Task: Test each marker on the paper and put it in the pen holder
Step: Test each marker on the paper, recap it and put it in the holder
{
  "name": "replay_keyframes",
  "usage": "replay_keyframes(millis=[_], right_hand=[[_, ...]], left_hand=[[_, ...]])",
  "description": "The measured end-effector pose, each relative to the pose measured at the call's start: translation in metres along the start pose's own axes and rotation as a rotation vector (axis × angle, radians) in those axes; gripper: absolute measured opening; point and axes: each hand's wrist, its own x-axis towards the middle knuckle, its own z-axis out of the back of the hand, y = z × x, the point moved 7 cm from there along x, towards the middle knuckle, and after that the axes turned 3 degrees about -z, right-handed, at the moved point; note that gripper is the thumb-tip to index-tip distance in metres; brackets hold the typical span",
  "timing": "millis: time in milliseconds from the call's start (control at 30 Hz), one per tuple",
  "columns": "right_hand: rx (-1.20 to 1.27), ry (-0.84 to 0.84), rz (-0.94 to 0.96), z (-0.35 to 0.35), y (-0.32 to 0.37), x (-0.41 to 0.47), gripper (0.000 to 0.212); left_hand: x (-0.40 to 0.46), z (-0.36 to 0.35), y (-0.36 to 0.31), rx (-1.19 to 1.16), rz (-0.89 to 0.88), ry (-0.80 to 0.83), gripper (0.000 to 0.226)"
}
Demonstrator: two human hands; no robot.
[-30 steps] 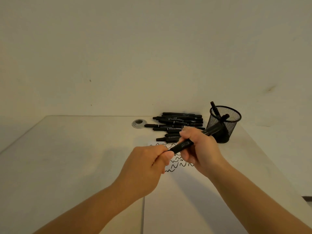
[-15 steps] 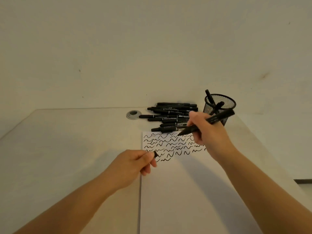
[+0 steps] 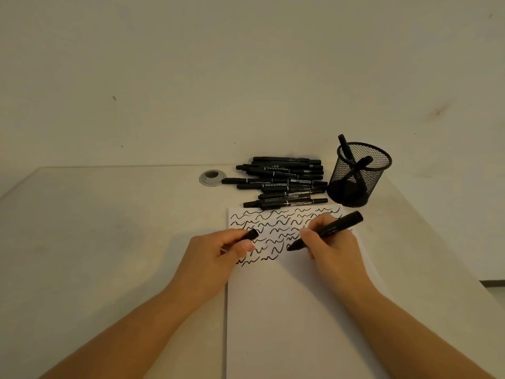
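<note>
Progress is judged as early: two markers (image 3: pixel 352 165) are seen standing crossed in the black mesh pen holder (image 3: pixel 360 176), while a pile of roughly a dozen black markers (image 3: pixel 281 181) is left lying on the table (image 3: pixel 109 228), just beyond the far edge of the paper (image 3: pixel 287 310). Several rows of black squiggles (image 3: pixel 273 222) are recorded across the top of the sheet.

An uncapped marker (image 3: pixel 328 231) is gripped by the right hand (image 3: pixel 330 247), fingers curled round the barrel, with its tip set at or just above the paper beside the lowest squiggles; contact cannot be confirmed. The cap (image 3: pixel 252 234) is pinched in the left hand (image 3: pixel 216 255), which rests at the sheet's left edge.

Most of the sheet's lower part is unmarked and available for testing. The holder stands near the table's right edge, just beside the pile; the path from hand to holder is unobstructed. A round grommet (image 3: pixel 212 177) is noted left of the pile.
</note>
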Motion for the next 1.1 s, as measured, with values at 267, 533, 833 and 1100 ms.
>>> replay_keyframes(millis=[267,533,833,1100], right_hand=[[-0.095,0.068,-0.003,-0.004,0.000,0.001,0.023],[-0.162,-0.005,-0.018,0.004,-0.001,0.002,0.021],[0.126,-0.158,0.030,0.023,0.010,0.000,0.014],[0.558,0.221,-0.069,-0.003,0.016,-0.010,0.016]], left_hand=[[-0.004,-0.003,0.004,-0.048,-0.014,0.045,0.019],[-0.004,-0.003,0.003,-0.076,-0.023,0.050,0.018],[-0.004,-0.004,0.004,-0.100,-0.024,0.047,0.013],[-0.004,-0.002,0.000,-0.012,-0.066,0.033,0.022]])
